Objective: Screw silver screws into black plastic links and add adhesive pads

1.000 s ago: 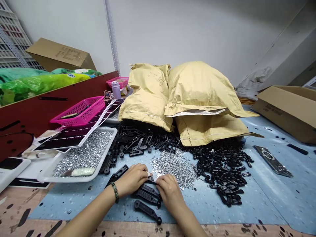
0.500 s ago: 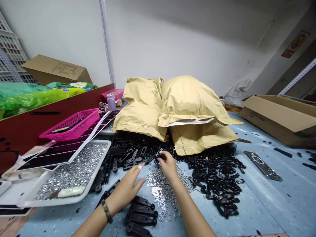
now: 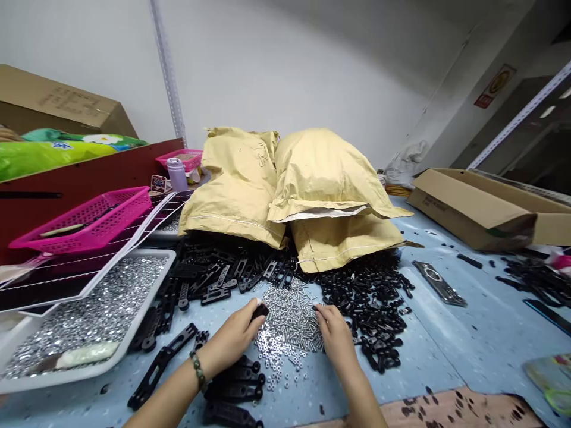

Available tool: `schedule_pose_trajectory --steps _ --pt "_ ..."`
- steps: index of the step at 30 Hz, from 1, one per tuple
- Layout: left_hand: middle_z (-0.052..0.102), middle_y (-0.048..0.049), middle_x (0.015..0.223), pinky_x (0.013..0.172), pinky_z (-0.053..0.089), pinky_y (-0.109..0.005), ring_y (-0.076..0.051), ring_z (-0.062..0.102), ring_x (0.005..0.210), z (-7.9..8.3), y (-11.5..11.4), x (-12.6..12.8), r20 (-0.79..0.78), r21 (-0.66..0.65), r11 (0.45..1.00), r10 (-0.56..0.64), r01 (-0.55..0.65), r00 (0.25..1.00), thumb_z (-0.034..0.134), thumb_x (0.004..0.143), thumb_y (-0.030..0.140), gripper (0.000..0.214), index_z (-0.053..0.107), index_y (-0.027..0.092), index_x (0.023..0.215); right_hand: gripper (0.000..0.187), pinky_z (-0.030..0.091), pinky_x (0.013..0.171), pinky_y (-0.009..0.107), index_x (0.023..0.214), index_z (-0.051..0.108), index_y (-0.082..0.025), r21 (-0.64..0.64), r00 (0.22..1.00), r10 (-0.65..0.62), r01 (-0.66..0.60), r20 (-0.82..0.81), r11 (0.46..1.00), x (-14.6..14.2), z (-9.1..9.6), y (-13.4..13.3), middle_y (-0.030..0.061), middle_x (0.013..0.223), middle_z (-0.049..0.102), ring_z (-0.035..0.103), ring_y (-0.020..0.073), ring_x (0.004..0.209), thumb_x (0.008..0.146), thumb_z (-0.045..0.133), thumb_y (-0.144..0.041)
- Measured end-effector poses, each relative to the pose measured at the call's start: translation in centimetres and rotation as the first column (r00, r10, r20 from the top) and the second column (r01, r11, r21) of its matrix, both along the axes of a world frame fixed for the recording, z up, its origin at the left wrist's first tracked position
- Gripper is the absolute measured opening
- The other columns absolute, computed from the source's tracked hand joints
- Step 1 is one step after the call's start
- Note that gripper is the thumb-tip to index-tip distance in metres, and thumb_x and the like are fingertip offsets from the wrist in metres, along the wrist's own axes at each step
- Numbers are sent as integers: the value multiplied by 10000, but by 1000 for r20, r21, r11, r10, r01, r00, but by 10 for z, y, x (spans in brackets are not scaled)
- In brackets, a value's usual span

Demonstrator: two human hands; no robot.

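My left hand, with a bead bracelet at its wrist, is closed around a black plastic piece whose end shows past the thumb. Its fingertips are at the left edge of a heap of small silver screws. Silver nuts lie spread below the screws. On the heap's right side, my right hand has thumb and index finger pinched on a tiny dark piece, too small to name. Small black plastic parts are piled just beyond it. Long black slotted arms lie left of my left hand.
Yellow paper sacks stand behind the parts. A white tray of metal pieces and a pink basket are on the left. Toward the right are a packaged flat item and an open cardboard box.
The view has turned rightward. My left hand has closed on a black plastic piece. My right hand has come back from the black arms to the right side of the screws.
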State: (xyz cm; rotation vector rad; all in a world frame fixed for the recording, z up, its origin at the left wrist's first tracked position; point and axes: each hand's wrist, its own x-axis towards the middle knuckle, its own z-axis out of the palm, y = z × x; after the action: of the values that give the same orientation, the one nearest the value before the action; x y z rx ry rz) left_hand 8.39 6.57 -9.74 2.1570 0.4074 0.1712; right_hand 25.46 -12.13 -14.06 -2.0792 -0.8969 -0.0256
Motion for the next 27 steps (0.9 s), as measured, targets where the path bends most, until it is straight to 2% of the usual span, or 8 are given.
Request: schedule_pose_trajectory --steps 3,5,11,15,20,23,25,27 --pt "625 -48 1002 815 434 -328 -226 577 925 5 -5 -1 16 23 999 -27 27 1000 403 932 364 211 493 224 1061 213 484 756 277 993 648 -228 83 974 217 -211 -67 974 -31 20 23 54 946 627 604 184 866 877 474 -269" --pt "621 -42 973 784 437 -320 -219 574 887 8 -6 -4 16 72 996 -46 44 999 430 928 382 196 500 220 1012 131 471 697 258 927 622 -221 137 935 331 -314 -126 940 -48 34 36 24 872 639 599 167 777 830 534 -216" --pt "582 -12 783 620 379 -285 -199 553 706 20 4 -19 -20 312 948 -52 55 998 443 929 436 252 483 210 824 63 415 621 231 829 570 -212 150 896 410 -388 -169 910 -67 56 54 -30 729 600 546 135 660 791 590 -166" --pt "583 0 729 586 347 -272 -184 551 667 28 12 -28 -15 343 933 -112 110 994 389 953 422 292 501 210 785 68 438 663 235 846 572 -211 191 866 464 -431 -188 882 -69 62 62 -28 764 616 572 135 699 806 608 -170" --pt "613 3 741 627 383 -274 -191 580 711 22 25 -41 2 281 960 14 -14 1000 408 936 444 298 529 212 792 270 482 789 270 1071 555 -222 40 866 497 -495 -50 868 -72 44 72 25 1009 606 589 153 872 822 596 -125" --pt "637 -16 857 697 424 -291 -204 599 807 10 35 -45 16 256 959 122 -122 992 381 945 386 233 521 205 903 240 474 820 359 952 642 -218 -126 886 453 -441 99 889 -77 23 75 59 996 589 553 217 937 800 562 -50" --pt "634 -26 885 710 441 -300 -204 599 821 1 39 -45 4 261 957 128 -125 992 362 950 341 209 514 199 935 237 471 799 389 847 674 -226 -153 883 453 -434 121 888 -81 11 74 59 933 598 546 240 917 789 551 -32" --pt "627 -32 897 729 448 -308 -203 588 834 -7 40 -43 -10 277 957 94 -87 996 371 948 314 203 536 196 938 252 475 799 381 891 675 -235 -150 886 444 -424 135 893 -83 4 69 58 949 603 549 235 920 805 540 -40"
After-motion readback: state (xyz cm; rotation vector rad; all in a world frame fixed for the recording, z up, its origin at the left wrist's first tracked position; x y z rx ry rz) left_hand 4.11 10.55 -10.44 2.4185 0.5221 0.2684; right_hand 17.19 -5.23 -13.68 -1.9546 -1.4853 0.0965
